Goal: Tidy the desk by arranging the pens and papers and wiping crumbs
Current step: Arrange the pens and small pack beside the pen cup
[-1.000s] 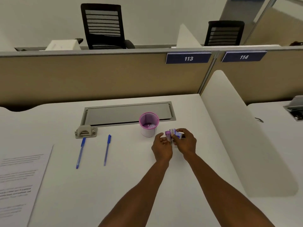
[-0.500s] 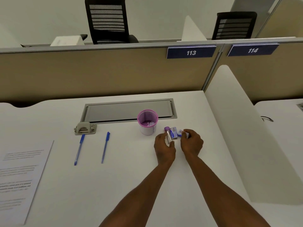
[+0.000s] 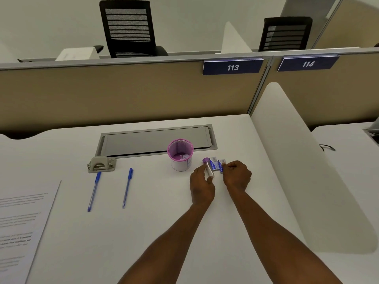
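Left hand grips a small tube with a purple cap, fingers curled round it. Right hand pinches a small blue-and-white packet; a second like packet lies touching it. All sit just right of the pink mesh cup on the white desk. Two blue pens lie well left, near a grey hole punch. Printed paper at the left edge; text unreadable. Partition signs read "113" and "114".

left hand pinching purple-capped tube, right hand gripping blue packet
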